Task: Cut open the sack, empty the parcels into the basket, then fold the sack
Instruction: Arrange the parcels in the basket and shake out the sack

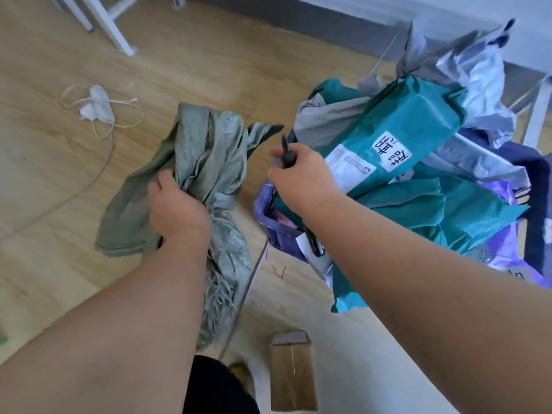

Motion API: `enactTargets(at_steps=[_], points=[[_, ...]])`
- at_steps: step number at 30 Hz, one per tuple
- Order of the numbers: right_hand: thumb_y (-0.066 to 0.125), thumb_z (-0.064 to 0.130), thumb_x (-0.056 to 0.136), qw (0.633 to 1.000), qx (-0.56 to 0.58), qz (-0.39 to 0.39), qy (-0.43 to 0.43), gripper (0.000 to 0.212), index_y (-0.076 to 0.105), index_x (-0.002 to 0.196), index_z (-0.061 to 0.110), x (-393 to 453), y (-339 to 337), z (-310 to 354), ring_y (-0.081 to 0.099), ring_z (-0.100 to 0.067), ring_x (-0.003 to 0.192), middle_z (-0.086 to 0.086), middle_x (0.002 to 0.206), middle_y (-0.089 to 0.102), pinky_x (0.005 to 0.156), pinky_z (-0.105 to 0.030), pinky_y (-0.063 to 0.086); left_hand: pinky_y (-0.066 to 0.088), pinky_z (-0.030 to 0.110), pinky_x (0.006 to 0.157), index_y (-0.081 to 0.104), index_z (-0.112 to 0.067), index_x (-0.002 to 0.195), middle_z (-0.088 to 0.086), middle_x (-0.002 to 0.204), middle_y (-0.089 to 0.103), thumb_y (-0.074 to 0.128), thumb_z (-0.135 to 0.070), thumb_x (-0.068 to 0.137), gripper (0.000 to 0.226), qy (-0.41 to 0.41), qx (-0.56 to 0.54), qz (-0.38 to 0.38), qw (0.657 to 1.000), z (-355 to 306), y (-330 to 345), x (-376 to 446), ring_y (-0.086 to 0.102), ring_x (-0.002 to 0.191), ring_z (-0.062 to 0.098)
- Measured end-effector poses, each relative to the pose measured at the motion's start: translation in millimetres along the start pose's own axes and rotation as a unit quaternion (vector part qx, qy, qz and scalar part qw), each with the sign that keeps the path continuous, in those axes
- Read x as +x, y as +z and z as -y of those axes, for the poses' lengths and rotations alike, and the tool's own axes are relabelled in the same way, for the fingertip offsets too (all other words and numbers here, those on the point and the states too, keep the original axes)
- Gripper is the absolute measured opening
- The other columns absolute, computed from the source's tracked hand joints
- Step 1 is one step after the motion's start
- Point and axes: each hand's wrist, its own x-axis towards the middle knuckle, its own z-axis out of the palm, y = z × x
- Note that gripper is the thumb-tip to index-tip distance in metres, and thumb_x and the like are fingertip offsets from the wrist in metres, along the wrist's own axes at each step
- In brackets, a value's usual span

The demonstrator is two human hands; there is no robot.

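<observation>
A crumpled grey-green woven sack (203, 150) lies on the wooden floor, its frayed cut end trailing toward me. My left hand (174, 206) grips a bunch of the sack near its middle. My right hand (300, 174) holds a small black cutter (287, 152), blade end pointing up, just left of the basket. The purple basket (270, 216) at the right is piled with teal parcels (397, 135) and grey and silver parcels (475, 73); one teal parcel bears a white label.
A brown paper envelope (292, 372) lies on the floor near my feet. A white tag with loose string (98, 106) lies at the upper left. White furniture legs (110, 22) stand at the top left, another white leg (539, 112) at the far right.
</observation>
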Motion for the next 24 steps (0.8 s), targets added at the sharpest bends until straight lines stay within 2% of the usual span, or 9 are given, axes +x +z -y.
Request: enactTargets(at_steps=[2,4,5,7,9,14,18,22,24], points=[[0.051,0.008,0.087,1.0,0.015,-0.005,-0.027,0.035,0.059,0.12,0.018,6.5,2.9,0.6,0.059,-0.025,0.09,0.001,0.089,0.057,0.079,-0.032,0.048,0.026,0.049,0.109,0.031,-0.016,0.143,0.019,0.143,0.035,0.062,-0.007,0.083,0.068,-0.06,-0.004,0.017,0.998,-19.4,15.5,12.8,0.035,0.131,0.038],[0.05,0.007,0.087,0.999,0.024,-0.011,-0.048,0.035,0.06,0.119,0.016,7.9,-2.0,1.3,0.058,-0.025,0.089,0.002,0.088,0.056,0.079,-0.031,0.047,0.012,0.049,0.117,0.022,-0.016,0.147,0.018,0.151,0.025,0.065,-0.013,0.083,0.077,-0.083,-0.034,0.03,0.996,-55.8,25.8,22.0,0.025,0.139,0.036],[0.05,0.007,0.087,0.998,0.022,-0.018,-0.058,0.035,0.06,0.119,0.016,7.8,-9.3,3.0,0.059,-0.025,0.093,0.001,0.092,0.057,0.081,-0.03,0.047,0.013,0.047,0.117,0.022,-0.015,0.148,0.017,0.152,0.024,0.063,-0.015,0.086,0.074,-0.057,-0.057,0.03,0.996,-78.9,26.4,23.2,0.025,0.139,0.035],[0.051,0.008,0.086,0.996,0.022,-0.044,-0.069,0.036,0.06,0.12,0.016,8.5,-31.3,11.1,0.06,-0.024,0.102,-0.001,0.103,0.06,0.083,-0.028,0.046,0.024,0.044,0.113,0.028,-0.016,0.147,0.017,0.15,0.03,0.057,-0.011,0.089,0.065,0.048,-0.107,0.043,0.992,-124.4,23.9,20.8,0.032,0.136,0.035],[0.053,0.01,0.086,0.993,0.036,-0.084,-0.072,0.036,0.06,0.12,0.017,9.4,-62.7,23.5,0.06,-0.022,0.101,-0.002,0.109,0.063,0.081,-0.026,0.046,0.033,0.04,0.108,0.036,-0.017,0.144,0.015,0.145,0.039,0.052,-0.006,0.088,0.059,0.15,-0.173,0.102,0.968,-169.5,17.6,9.0,0.039,0.132,0.033],[0.057,0.014,0.084,0.97,0.016,-0.228,-0.085,0.032,0.063,0.115,0.016,17.6,-150.3,35.9,0.063,-0.024,0.098,-0.002,0.095,0.061,0.085,-0.031,0.051,0.041,0.02,0.083,0.058,-0.013,0.126,0.009,0.127,0.059,0.051,-0.003,0.089,0.038,0.275,-0.324,0.219,0.878,-262.5,0.2,-41.0,0.056,0.108,0.017],[0.054,0.018,0.089,0.943,-0.062,-0.324,-0.046,0.034,0.06,0.123,0.015,26.1,-211.3,-0.7,0.059,-0.026,0.111,-0.006,0.12,0.065,0.084,-0.026,0.043,0.043,0.021,0.089,0.066,-0.024,0.115,-0.005,0.119,0.066,0.055,-0.029,0.093,0.025,0.406,-0.257,0.222,0.848,-299.1,-10.5,-88.1,0.06,0.109,0.013],[0.047,0.002,0.086,0.934,-0.129,-0.332,0.017,0.037,0.059,0.12,0.011,29.6,-247.3,-40.2,0.052,-0.025,0.089,-0.011,0.114,0.064,0.071,-0.026,0.04,0.047,0.033,0.096,0.061,-0.03,0.117,-0.006,0.122,0.063,0.053,-0.04,0.093,0.028,0.463,-0.12,0.221,0.85,-309.8,-6.0,-118.9,0.059,0.109,0.018],[0.047,0.0,0.087,0.934,-0.159,-0.315,0.05,0.032,0.061,0.115,0.005,32.0,-257.3,-54.1,0.05,-0.025,0.081,-0.015,0.109,0.065,0.068,-0.029,0.044,0.046,0.036,0.097,0.059,-0.033,0.117,-0.005,0.126,0.061,0.053,-0.04,0.092,0.027,0.485,-0.062,0.208,0.847,-313.4,-6.3,-126.1,0.057,0.111,0.021]])
